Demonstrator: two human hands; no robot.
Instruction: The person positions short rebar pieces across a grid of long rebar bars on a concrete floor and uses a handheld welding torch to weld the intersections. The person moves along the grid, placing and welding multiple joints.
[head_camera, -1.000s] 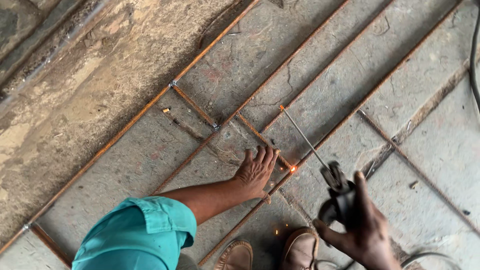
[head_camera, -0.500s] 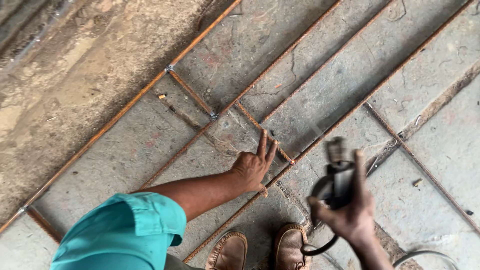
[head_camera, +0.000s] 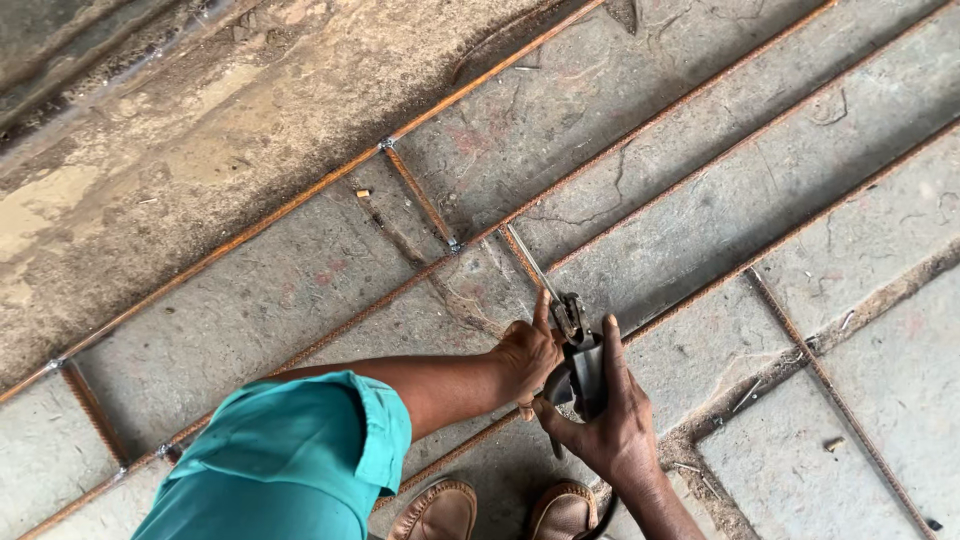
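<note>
- I see no package, label, sign or screen anywhere in my view.
</note>
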